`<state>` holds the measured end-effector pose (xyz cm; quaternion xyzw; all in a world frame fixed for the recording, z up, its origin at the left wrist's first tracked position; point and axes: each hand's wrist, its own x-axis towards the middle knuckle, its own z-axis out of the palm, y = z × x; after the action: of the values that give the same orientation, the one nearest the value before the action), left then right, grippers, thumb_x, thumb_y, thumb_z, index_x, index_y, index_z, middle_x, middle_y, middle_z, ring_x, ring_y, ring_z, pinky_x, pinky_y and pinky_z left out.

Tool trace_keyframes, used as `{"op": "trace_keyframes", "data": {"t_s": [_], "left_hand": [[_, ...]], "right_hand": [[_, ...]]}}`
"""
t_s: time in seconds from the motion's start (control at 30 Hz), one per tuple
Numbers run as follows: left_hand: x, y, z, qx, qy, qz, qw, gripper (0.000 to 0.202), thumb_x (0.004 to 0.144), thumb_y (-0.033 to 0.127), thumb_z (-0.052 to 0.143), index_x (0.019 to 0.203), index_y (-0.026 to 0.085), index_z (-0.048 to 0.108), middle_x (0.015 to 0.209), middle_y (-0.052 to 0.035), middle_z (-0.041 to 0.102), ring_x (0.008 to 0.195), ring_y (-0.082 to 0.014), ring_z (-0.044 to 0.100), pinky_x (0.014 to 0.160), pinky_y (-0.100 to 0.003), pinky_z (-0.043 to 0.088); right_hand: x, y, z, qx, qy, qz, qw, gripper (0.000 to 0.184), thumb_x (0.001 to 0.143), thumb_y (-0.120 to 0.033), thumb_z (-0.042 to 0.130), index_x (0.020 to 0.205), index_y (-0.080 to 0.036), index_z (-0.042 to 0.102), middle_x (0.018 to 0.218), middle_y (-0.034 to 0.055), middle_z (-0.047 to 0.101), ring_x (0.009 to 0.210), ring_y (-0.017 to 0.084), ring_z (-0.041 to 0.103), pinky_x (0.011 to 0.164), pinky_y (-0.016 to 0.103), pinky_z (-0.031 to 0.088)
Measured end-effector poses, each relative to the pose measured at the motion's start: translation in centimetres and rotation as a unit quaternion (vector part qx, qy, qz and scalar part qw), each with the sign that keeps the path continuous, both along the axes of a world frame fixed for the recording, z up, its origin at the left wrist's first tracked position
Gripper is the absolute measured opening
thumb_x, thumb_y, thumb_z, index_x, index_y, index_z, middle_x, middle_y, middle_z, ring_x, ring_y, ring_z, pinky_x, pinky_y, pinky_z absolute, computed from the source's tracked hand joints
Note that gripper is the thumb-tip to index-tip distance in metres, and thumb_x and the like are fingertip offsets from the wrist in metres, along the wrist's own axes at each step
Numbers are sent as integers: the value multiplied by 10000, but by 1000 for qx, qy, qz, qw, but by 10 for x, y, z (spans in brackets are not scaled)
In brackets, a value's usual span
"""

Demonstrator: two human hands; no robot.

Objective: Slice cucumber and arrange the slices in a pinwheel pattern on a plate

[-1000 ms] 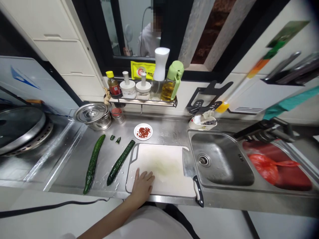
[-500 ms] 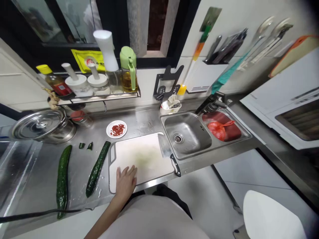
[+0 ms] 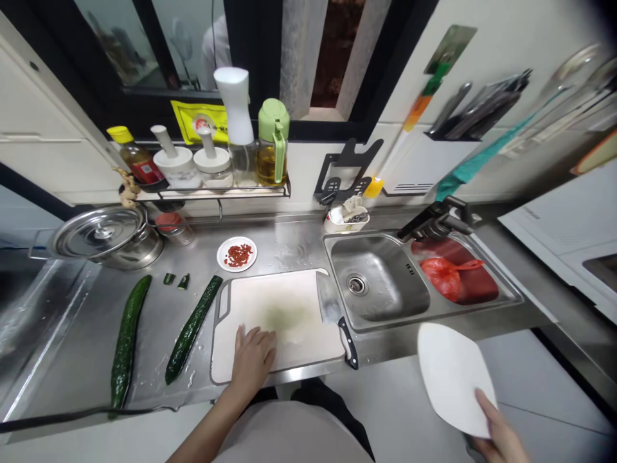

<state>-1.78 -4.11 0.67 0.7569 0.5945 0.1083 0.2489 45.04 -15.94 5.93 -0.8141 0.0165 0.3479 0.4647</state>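
Observation:
My left hand (image 3: pixel 253 360) lies with fingers stretched out on the near edge of the white cutting board (image 3: pixel 294 286), which has a wet greenish smear. At lower right, my right hand (image 3: pixel 496 431) grips a white plate (image 3: pixel 453 376) by its edge, in front of the counter. A kitchen knife (image 3: pixel 330 302) with a black handle rests along the board's right side. Left of the board lie a cucumber (image 3: pixel 193 331), a second cucumber (image 3: pixel 128 341) and two cut cucumber ends (image 3: pixel 183 281). Behind the board, a small white dish (image 3: pixel 220 252) carries chopped red pieces.
To the right is a steel sink (image 3: pixel 380 276) with a black faucet (image 3: pixel 434 218) and a red plastic bag (image 3: pixel 443 276) in its second basin. A lidded pot (image 3: pixel 130 247) stands at back left. Bottles and jars fill a wall rack (image 3: pixel 250 191). A dark cord (image 3: pixel 72 418) crosses the lower left.
My right hand has come into view, and the white plate has risen and moved left with it. My left hand stays on the board. The whole view has shifted slightly.

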Motion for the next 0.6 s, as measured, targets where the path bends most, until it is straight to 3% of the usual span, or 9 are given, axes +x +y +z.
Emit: {"op": "trace_keyframes", "data": {"t_s": [0.1, 0.17, 0.3, 0.4, 0.6], "left_hand": [[24, 15, 0, -63, -116, 23, 991, 335, 876, 326, 523, 1154, 216, 674, 1173, -90, 679, 1134, -265, 582, 1068, -482, 368], [44, 28, 0, -138, -222, 49, 964, 371, 861, 374, 543, 1168, 200, 659, 1119, -90, 694, 1017, -232, 634, 936, -394, 476], [84, 60, -1, -231, -391, 62, 889, 441, 837, 395, 572, 1214, 169, 604, 940, -70, 699, 858, -183, 644, 803, -328, 491], [99, 87, 2, -270, -473, 88, 834, 515, 814, 407, 605, 1265, 168, 539, 883, -49, 680, 810, -160, 630, 741, -292, 475], [94, 127, 9, -234, -517, 160, 807, 388, 697, 399, 716, 981, 167, 587, 680, 18, 597, 720, -143, 616, 667, -248, 463]], "right_hand": [[-11, 52, -14, 41, 52, 14, 998, 528, 683, -374, 707, 1163, -171, 623, 959, 133, 747, 817, 295, 726, 729, 378, 624], [-27, 88, -20, 67, 69, 37, 995, 464, 658, -307, 731, 1087, -147, 652, 929, 126, 751, 821, 281, 726, 741, 354, 620], [-75, 162, -30, 134, 68, 76, 986, 402, 627, -243, 768, 1005, -150, 666, 854, 69, 754, 749, 218, 721, 681, 292, 614], [-113, 212, -36, 180, 75, 113, 974, 387, 636, -255, 775, 994, -164, 657, 830, 39, 749, 717, 189, 706, 644, 276, 605], [-170, 280, -53, 235, 73, 166, 955, 346, 640, -299, 754, 937, -169, 632, 845, 37, 735, 704, 164, 673, 606, 247, 569]]}}
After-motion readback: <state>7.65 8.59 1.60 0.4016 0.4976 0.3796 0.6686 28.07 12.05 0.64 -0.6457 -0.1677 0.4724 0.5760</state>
